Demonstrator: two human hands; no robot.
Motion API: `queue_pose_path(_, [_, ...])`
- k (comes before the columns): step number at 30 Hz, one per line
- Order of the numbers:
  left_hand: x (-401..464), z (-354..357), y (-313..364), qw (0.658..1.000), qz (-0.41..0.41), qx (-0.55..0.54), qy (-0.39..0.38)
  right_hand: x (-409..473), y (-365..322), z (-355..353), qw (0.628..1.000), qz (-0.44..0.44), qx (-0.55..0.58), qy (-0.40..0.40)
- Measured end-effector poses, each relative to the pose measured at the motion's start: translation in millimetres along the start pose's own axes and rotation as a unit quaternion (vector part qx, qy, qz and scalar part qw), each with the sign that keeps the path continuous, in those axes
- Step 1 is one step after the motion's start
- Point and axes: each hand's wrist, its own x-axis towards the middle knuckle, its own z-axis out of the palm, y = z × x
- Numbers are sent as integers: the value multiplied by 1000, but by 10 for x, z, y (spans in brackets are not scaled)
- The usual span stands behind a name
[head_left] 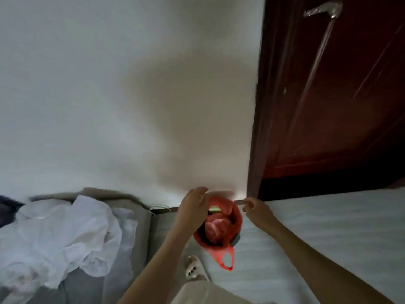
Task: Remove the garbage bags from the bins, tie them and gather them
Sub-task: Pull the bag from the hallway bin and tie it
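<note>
A small round bin lined with a red garbage bag (pixel 221 224) stands on the floor against the white wall. Crumpled red and green trash lies inside it. One loop handle of the red bag (pixel 226 260) hangs down over the near rim. My left hand (pixel 194 207) hovers over the bin's left rim, fingers spread and holding nothing. My right hand (pixel 255 208) is at the bin's right rim with fingers curled; blur hides whether it pinches the bag's edge.
A grey bed (pixel 131 227) with white crumpled clothing (pixel 63 233) lies to the left. A dark red door (pixel 333 88) stands to the right of the wall. My foot in a pale slipper (pixel 194 269) is just in front of the bin.
</note>
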Motion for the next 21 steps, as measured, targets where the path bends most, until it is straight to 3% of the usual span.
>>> queue_pose_path(3, [629, -66, -286, 993, 50, 54, -87, 253, -96, 298, 994, 98, 30, 43])
queue_pose_path(10, [1108, 385, -834, 962, 75, 116, -237, 214, 239, 751, 966, 218, 87, 109])
queue_pose_path(15, [1353, 1235, -1543, 936, 164, 167, -263, 593, 1027, 1392, 961, 234, 79, 124])
queue_pose_path(21, [1771, 2483, -2476, 894, 292, 244, -236, 1426, 2163, 2335, 970, 211, -39, 114])
